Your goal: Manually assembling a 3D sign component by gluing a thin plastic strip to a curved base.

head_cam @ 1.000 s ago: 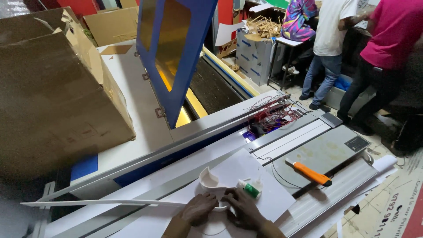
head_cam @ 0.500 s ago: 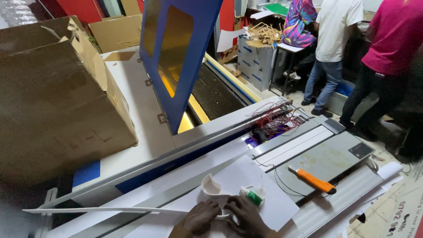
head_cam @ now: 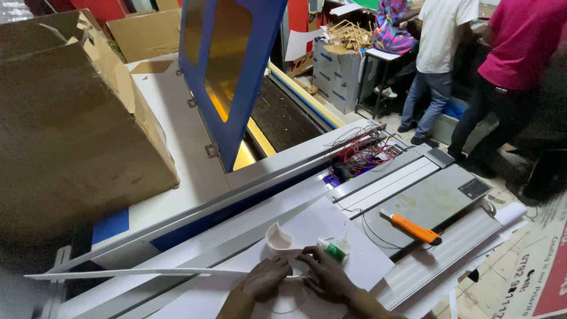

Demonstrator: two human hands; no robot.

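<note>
Blurred cardboard box [head_cam: 71,130], forearms cropped.

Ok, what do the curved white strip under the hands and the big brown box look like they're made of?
The curved white strip looks like thin matte plastic or foam board, bending smoothly without creasing; I can't tell which. The left hand and right hand press on it. The big brown box looks like plain corrugated cardboard, dull with creased flaps.

Dim indoor light — blurred edges
</note>
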